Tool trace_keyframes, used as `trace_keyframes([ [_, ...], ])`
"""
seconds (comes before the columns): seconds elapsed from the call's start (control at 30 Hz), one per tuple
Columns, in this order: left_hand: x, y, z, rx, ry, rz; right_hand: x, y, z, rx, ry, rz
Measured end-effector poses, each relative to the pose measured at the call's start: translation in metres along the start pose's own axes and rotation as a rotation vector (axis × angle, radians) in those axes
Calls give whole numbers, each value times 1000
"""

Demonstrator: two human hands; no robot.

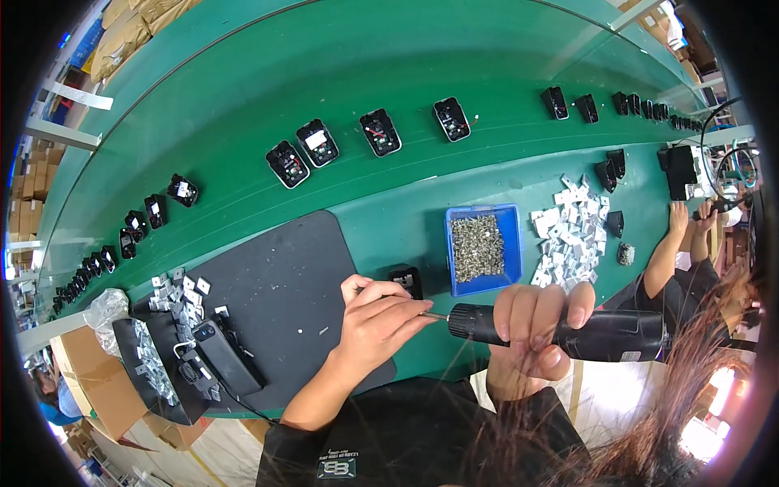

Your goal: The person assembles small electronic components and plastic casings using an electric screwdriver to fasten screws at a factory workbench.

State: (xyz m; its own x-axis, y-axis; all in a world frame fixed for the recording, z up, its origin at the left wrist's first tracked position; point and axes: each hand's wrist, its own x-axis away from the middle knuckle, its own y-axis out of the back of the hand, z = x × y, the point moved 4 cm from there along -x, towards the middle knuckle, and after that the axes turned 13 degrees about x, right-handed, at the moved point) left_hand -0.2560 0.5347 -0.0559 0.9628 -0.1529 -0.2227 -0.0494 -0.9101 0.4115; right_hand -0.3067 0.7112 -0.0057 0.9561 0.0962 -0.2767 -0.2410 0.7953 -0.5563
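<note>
My right hand (531,329) is wrapped round a black electric screwdriver (621,334), held level with its bit (438,316) pointing left. My left hand (377,321) is closed, its fingertips pressed together at the tip of that bit. Whatever they pinch there is hidden or too small to name. Just beyond the left fingers a small black plastic housing (407,280) rests at the mat's edge. A blue bin (521,243) full of small metal screws (477,247) stands beyond the screwdriver. Right of it lies a heap of silvery metal plates (570,231).
Black housings with wires (380,132) stand in a row along the green belt (243,89). A dark mat (276,276) covers the bench's left part. More metal plates (182,296), a black tray (134,357) and a cardboard box (85,365) are left. A co-worker's hands (690,217) are far right.
</note>
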Motion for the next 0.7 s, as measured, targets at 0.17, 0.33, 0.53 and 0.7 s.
trace_keyframes([
  [0.17,0,-1,1,-32,-17,6,1,1,-6,5,1,77],
  [0.33,1,2,3,-67,-42,14,1,0,-13,19,1,92],
  [0.53,11,14,26,-175,69,169,11,3,-32,193,-44,-41],
  [0.7,15,6,32,-186,141,340,14,2,-54,201,14,38],
])
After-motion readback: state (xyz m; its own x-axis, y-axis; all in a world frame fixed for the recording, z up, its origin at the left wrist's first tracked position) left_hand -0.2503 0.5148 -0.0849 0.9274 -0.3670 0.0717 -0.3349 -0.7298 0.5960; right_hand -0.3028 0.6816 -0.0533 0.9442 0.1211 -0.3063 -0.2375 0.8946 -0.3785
